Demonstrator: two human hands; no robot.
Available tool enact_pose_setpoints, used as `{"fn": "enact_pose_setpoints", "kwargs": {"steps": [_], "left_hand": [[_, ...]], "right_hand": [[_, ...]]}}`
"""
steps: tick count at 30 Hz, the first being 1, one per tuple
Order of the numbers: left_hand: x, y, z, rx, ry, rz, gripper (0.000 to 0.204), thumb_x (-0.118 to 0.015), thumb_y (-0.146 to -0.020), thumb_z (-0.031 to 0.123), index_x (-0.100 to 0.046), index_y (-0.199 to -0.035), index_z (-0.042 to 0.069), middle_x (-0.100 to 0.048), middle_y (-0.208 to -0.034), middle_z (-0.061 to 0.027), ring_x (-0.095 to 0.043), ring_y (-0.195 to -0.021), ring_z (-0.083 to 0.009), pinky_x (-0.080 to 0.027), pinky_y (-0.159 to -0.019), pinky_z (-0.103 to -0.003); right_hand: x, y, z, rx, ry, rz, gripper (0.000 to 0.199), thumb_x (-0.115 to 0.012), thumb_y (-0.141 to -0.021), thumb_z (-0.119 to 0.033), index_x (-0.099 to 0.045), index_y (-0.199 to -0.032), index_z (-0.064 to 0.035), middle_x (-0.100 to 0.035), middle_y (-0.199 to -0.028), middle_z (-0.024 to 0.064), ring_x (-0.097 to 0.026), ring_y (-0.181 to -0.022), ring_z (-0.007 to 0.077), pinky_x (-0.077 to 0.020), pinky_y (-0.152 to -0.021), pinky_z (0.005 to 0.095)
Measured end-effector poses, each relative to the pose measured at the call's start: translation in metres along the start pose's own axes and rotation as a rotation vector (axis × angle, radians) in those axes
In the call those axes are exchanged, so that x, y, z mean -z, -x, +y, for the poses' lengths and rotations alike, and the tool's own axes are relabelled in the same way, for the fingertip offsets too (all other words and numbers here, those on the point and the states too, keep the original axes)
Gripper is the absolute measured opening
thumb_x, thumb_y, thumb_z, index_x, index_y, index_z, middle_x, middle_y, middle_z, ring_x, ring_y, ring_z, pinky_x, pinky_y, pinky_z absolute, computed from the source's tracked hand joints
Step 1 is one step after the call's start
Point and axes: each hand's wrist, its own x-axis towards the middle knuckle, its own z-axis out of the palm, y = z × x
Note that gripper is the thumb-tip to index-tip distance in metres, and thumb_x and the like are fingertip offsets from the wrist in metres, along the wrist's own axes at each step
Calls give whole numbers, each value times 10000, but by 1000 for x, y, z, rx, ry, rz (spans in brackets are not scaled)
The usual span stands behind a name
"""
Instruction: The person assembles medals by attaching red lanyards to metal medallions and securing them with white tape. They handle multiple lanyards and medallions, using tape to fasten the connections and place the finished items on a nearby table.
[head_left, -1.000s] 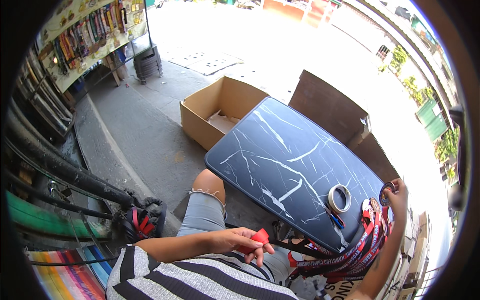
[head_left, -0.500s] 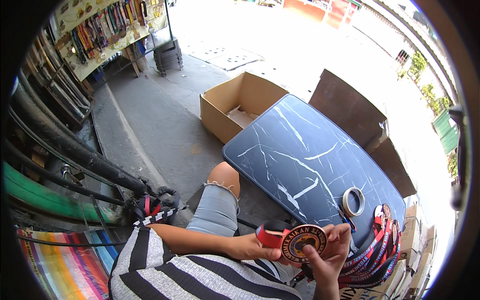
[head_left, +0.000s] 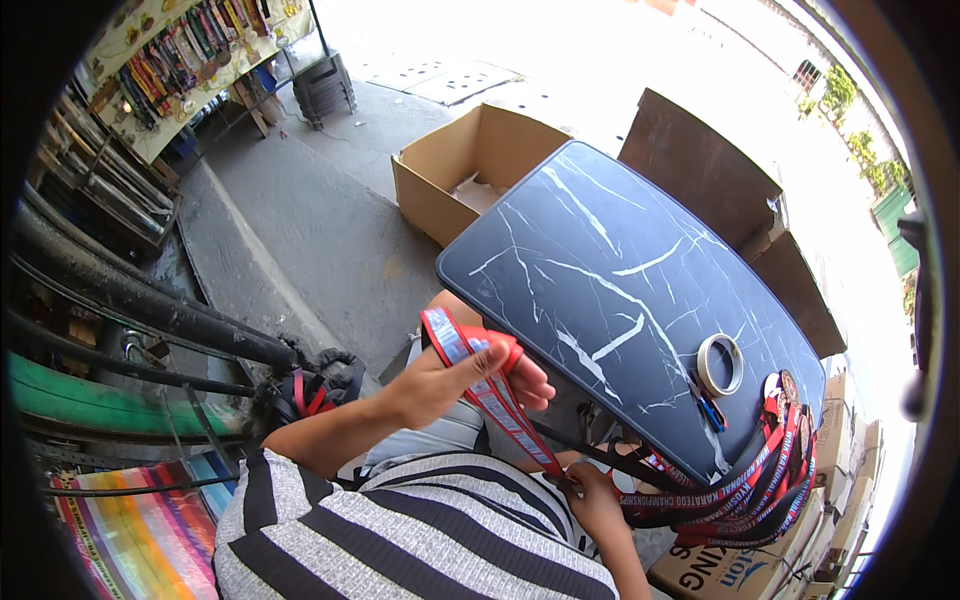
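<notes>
Where the medal sat face-up between both hands half a second ago, the red-and-blue ribbon point(head_left: 487, 392) is now stretched into a taut diagonal in front of the dark marble-pattern table point(head_left: 620, 290). Left hand point(head_left: 455, 378) is raised near the table's near-left corner, fingers closed around the ribbon's looped upper end. Right hand point(head_left: 592, 495) sits low under the table's near edge, pinching the ribbon's lower end; the medal disc itself isn't clearly visible now, probably hidden by that hand. Judgement: work has moved from handling the disc to straightening or smoothing its ribbon. Versus one second ago: the right hand was then out at the table's far right by the tape roll; now it's back at the lap. Unchanged on the table: tape roll point(head_left: 719, 364), blue pen point(head_left: 706, 406) just beside it, pile of medals with red ribbons point(head_left: 770, 470) draped over the near-right corner. Open cardboard box point(head_left: 470, 170) stands on the ground beyond the table's far-left edge.
</notes>
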Motion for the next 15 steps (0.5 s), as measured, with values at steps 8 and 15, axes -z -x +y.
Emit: {"fn": "enact_pose_setpoints", "kwargs": {"steps": [8,15], "left_hand": [[-18,-2,10,81,7,-141,487,-400,-1059,383,-631,-1081,-45,-703,-1022,-158,-694,-992,-233,-548,-896,-346],[-22,-16,-22,170,-90,-113,410,-457,-1045,391,-617,-1088,15,-706,-1022,-108,-682,-949,-177,-534,-821,-290]], "right_hand": [[-31,-50,62,-16,89,-403,257,-712,-808,-110,-719,-1060,-62,-709,-1029,171,-686,-963,291,-505,-855,371],[-36,-78,-20,-27,-915,-555,485,-665,-934,-280,-518,-1318,-24,-662,-1179,69,-593,-1167,190,-442,-1010,336]]}}
